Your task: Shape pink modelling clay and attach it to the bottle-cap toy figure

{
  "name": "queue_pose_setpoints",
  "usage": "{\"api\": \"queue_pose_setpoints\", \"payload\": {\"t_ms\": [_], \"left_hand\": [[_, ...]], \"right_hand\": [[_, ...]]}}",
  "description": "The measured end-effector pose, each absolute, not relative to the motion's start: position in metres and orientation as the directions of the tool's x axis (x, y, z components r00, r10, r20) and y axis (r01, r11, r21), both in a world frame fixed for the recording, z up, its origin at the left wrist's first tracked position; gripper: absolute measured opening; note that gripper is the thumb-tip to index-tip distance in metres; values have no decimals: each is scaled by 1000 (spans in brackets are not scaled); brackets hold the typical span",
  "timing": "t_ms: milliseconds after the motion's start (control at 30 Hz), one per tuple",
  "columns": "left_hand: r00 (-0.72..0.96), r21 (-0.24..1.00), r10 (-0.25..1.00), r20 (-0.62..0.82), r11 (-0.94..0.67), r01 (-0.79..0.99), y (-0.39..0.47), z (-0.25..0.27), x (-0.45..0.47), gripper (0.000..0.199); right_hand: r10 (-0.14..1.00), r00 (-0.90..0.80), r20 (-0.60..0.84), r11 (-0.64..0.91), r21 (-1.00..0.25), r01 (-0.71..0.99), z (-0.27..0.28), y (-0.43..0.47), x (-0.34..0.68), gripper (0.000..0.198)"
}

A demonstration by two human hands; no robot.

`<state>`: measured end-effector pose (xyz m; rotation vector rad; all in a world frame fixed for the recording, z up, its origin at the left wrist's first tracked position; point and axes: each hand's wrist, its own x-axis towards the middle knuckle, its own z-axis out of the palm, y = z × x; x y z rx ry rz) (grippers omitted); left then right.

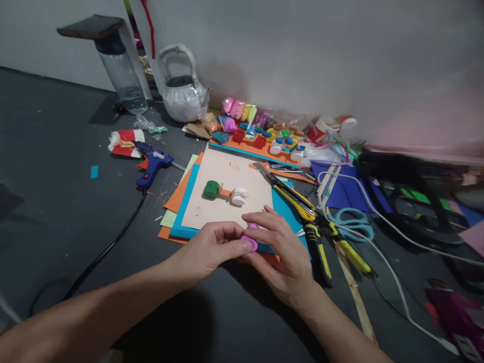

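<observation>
A small lump of pink-purple modelling clay (249, 244) is pinched between my two hands, in front of a stack of coloured paper. My left hand (215, 247) grips it with thumb and forefinger. On the other side, the fingers of my right hand (282, 247) curl around the lump, partly hiding it. Just beyond my hands, on a pale sheet (204, 212), lie a green clay cylinder (212, 189) and a white clay cylinder (239, 196). An orange strip joins them.
Right of the paper lie a yellow utility knife (293, 197), pliers (317, 252), blue scissors (353, 224) and a white cable. A glue gun (151, 164) rests at left. Behind stand a kettle (185, 98), a water bottle (123, 75) and several clay pieces on an orange board (242, 149).
</observation>
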<state>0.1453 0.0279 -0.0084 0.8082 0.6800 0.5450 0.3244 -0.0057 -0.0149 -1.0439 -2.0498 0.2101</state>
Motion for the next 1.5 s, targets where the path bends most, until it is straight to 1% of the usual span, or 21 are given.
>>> {"api": "queue_pose_setpoints", "payload": {"t_ms": [100, 333, 500, 600, 800, 1067, 1367, 1500], "left_hand": [[666, 792, 674, -320, 576, -202, 28, -9, 145, 25], [655, 781, 683, -322, 583, -224, 29, -8, 144, 18], [664, 765, 685, -298, 588, -263, 28, -11, 145, 21], [658, 767, 691, -299, 584, -266, 29, -11, 146, 19], [647, 773, 698, -307, 579, -259, 29, -11, 146, 16], [651, 778, 704, -283, 565, -273, 31, -14, 145, 16], [675, 761, 686, -269, 582, -288, 29, -13, 144, 16], [659, 769, 702, -270, 570, -291, 30, -14, 144, 16]], "right_hand": [[739, -325, 590, 640, -463, 614, -15, -6, 325, 21], [754, -332, 567, 625, -464, 628, -14, -5, 324, 22], [767, -311, 560, 606, -475, 638, -14, -6, 325, 22], [767, -324, 554, 611, -478, 631, -15, -6, 325, 22], [748, -347, 566, 632, -447, 633, -15, -6, 324, 22], [739, -351, 575, 641, -438, 631, -14, -7, 324, 28], [743, -332, 581, 638, -466, 613, -9, -9, 324, 28], [765, -296, 571, 622, -539, 568, -12, -9, 329, 35]]}}
